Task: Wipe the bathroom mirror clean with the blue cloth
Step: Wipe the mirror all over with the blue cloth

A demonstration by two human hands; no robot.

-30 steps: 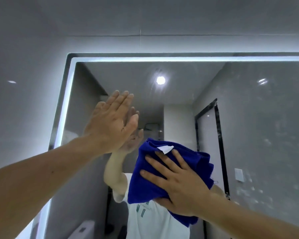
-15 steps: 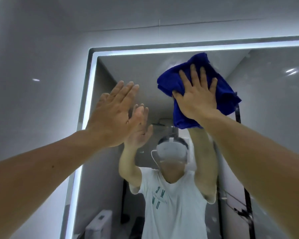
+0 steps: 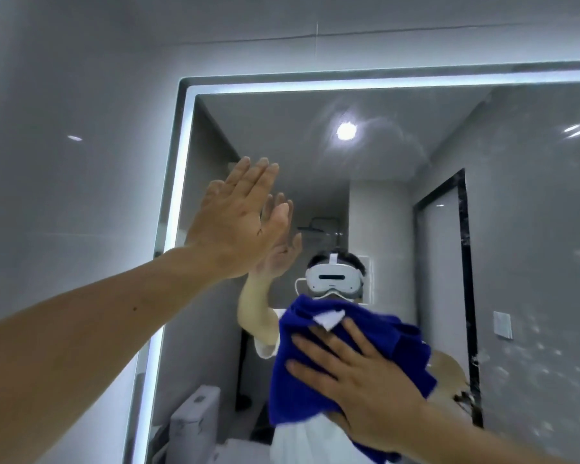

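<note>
Blue terry cloth [image 3: 318, 373] lies bunched under my right hand [image 3: 359, 373], low and a little right of the middle of the mirror [image 3: 416, 202]. My fingers [image 3: 318, 346] are spread and nearly straight across the cloth, pressing it flat against the glass rather than curling round it; a small white tag [image 3: 329, 317] pokes out just above my fingertips. Folds of the cloth spill out past my hand to the right and below my wrist.

My left hand [image 3: 238, 222] is higher and to the left, fingers straight and held together, palm flat on the glass and holding nothing. Its reflection meets it just beside the thumb.

A lit strip [image 3: 178, 209] runs along the mirror's left and top edges. In the glass I see a ceiling light [image 3: 346, 131] with faint swirled smears around it, a white headset [image 3: 332, 279] just above the cloth, a dark-framed door [image 3: 449, 262] on the right, and a toilet cistern [image 3: 195, 420] at lower left. Pale specks dot the right part of the mirror. Grey wall tiles [image 3: 74, 162] surround the frame.
</note>
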